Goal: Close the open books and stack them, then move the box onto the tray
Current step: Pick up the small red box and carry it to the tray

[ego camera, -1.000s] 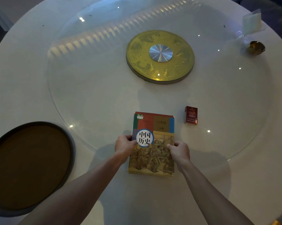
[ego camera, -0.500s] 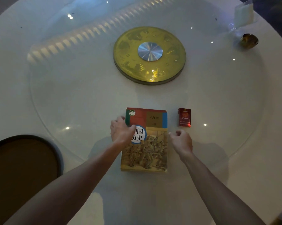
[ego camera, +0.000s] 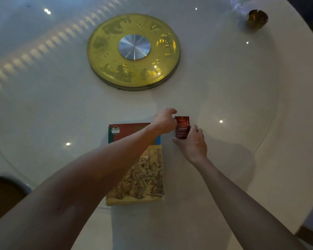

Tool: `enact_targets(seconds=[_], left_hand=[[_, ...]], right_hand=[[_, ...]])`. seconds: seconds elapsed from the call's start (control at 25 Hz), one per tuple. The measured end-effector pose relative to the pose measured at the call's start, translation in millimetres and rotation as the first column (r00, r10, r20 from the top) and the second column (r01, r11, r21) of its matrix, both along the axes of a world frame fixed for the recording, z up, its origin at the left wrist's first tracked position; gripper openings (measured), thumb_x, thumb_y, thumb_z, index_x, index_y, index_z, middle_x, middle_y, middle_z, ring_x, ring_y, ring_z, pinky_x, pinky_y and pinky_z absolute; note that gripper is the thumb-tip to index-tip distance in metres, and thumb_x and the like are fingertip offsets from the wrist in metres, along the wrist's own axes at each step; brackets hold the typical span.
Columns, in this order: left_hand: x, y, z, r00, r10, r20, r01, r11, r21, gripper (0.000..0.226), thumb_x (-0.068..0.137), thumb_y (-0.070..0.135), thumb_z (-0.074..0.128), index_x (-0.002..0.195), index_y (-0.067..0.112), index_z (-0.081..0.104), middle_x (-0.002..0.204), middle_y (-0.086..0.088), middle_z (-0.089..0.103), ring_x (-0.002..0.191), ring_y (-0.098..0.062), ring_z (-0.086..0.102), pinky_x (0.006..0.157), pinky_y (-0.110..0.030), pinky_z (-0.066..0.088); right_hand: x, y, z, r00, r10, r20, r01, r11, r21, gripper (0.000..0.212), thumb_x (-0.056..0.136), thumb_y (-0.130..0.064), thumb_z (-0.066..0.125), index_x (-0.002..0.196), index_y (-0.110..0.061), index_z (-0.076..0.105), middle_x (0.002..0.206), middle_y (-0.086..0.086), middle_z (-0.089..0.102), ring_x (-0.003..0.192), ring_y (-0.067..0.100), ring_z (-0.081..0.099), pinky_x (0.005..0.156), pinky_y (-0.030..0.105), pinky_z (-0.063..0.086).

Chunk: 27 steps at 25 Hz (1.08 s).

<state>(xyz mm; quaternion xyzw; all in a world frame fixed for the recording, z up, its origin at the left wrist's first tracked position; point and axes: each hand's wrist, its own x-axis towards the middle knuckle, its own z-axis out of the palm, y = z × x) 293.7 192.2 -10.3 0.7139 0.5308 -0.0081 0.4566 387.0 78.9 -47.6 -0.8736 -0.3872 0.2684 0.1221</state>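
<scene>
The closed books (ego camera: 143,175) lie stacked near the table's front, top cover showing a painted battle scene. Just right of their far corner sits a small red box (ego camera: 182,127). My left hand (ego camera: 164,121) reaches across the books and touches the box's left edge. My right hand (ego camera: 191,141) grips the box from its near and right side, fingers curled around it. Whether the box is lifted off the table I cannot tell. Only a dark sliver of the brown round tray (ego camera: 2,193) shows at the lower left edge.
A gold turntable hub (ego camera: 134,51) with a silver centre sits in the middle of the glass lazy Susan on the white round table (ego camera: 242,177). A small gold dish (ego camera: 257,18) stands at the far right. The table's edge curves down the right side.
Both hands left the stacked books and moved right and forward to the red box. The view shifted right, pushing the tray mostly out of frame.
</scene>
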Motion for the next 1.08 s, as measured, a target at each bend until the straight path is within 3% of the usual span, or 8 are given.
enact_targets(seconds=[0.12,0.24,0.44,0.52,0.6,0.72,0.88,1.08], left_hand=[[2.4,-3.0,-10.0,1.000,0.016,0.007,-0.016,1.000,-0.007,0.050,0.096,0.010,0.051,0.145,0.018,0.052,0.145,-0.008,0.057,0.133,-0.026,0.051,0.101,-0.036,0.043],[-3.4,-2.2,-7.1,0.989,0.092,0.116,-0.090,0.996,-0.024,0.045,0.097,0.009,0.050,0.140,0.019,0.058,0.138,-0.006,0.062,0.127,-0.024,0.056,0.099,-0.033,0.045],[-41.0,2.8,23.1,0.870,0.330,0.365,-0.286,0.943,-0.171,0.037,0.099,0.028,0.061,0.133,0.016,0.065,0.117,0.000,0.070,0.099,-0.009,0.066,0.071,-0.016,0.051],[-71.6,-0.1,35.4,0.826,0.395,0.403,-0.355,0.919,-0.173,0.033,0.099,0.024,0.061,0.129,0.015,0.068,0.116,-0.006,0.073,0.099,-0.013,0.067,0.072,-0.022,0.054],[-103.6,-6.3,44.5,0.780,0.458,0.427,-0.420,0.888,-0.186,0.031,0.097,0.019,0.063,0.126,0.012,0.070,0.115,-0.011,0.074,0.102,-0.021,0.069,0.080,-0.031,0.058],[-162.3,-21.9,52.7,0.683,0.574,0.452,-0.535,0.814,-0.225,0.029,0.094,0.016,0.068,0.121,0.008,0.072,0.112,-0.014,0.075,0.096,-0.023,0.072,0.083,-0.035,0.060],[-254.7,-53.1,55.7,0.568,0.685,0.456,-0.652,0.713,-0.259,0.030,0.089,0.014,0.074,0.117,0.004,0.074,0.110,-0.012,0.076,0.093,-0.018,0.071,0.089,-0.036,0.059],[-377.6,-109.7,52.3,0.394,0.809,0.437,-0.790,0.541,-0.290,0.037,0.085,0.007,0.077,0.121,0.001,0.069,0.108,-0.018,0.075,0.094,-0.025,0.071,0.094,-0.043,0.058]], right_hand=[[5.9,0.3,-1.5,0.992,-0.037,-0.121,0.047,0.996,0.074,0.062,0.078,-0.045,0.077,0.126,-0.014,0.053,0.118,0.007,0.058,0.106,0.026,0.059,0.085,0.044,0.055],[9.0,-2.5,9.7,0.892,-0.095,-0.441,0.179,0.972,0.152,0.051,0.085,-0.044,0.072,0.127,-0.019,0.056,0.105,-0.001,0.068,0.089,0.017,0.067,0.075,0.037,0.058],[-4.4,0.1,44.4,0.492,-0.094,-0.865,0.398,0.908,0.128,0.039,0.092,-0.029,0.052,0.115,-0.002,0.068,0.097,0.018,0.070,0.084,0.026,0.068,0.071,0.035,0.057],[-26.4,2.8,65.2,0.327,-0.067,-0.943,0.405,0.911,0.076,0.036,0.099,-0.024,0.044,0.112,0.000,0.068,0.097,0.020,0.070,0.082,0.027,0.068,0.073,0.036,0.056],[-53.9,4.1,81.0,0.240,-0.042,-0.970,0.376,0.925,0.054,0.035,0.100,-0.019,0.039,0.108,-0.001,0.068,0.092,0.017,0.073,0.078,0.026,0.070,0.071,0.036,0.058],[-106.1,2.2,96.4,0.272,-0.018,-0.962,0.269,0.962,0.058,0.034,0.102,-0.018,0.038,0.109,0.000,0.066,0.093,0.019,0.073,0.084,0.031,0.072,0.071,0.040,0.058],[-179.5,-7.5,98.9,0.504,0.134,-0.854,-0.020,0.989,0.143,0.039,0.107,-0.025,0.045,0.117,0.001,0.072,0.101,0.023,0.070,0.093,0.029,0.067,0.081,0.044,0.052],[-292.4,-17.6,93.7,0.528,0.232,-0.817,-0.183,0.970,0.158,0.021,0.101,-0.011,0.065,0.118,0.001,0.064,0.090,0.014,0.077,0.071,0.023,0.072,0.066,0.033,0.062]])
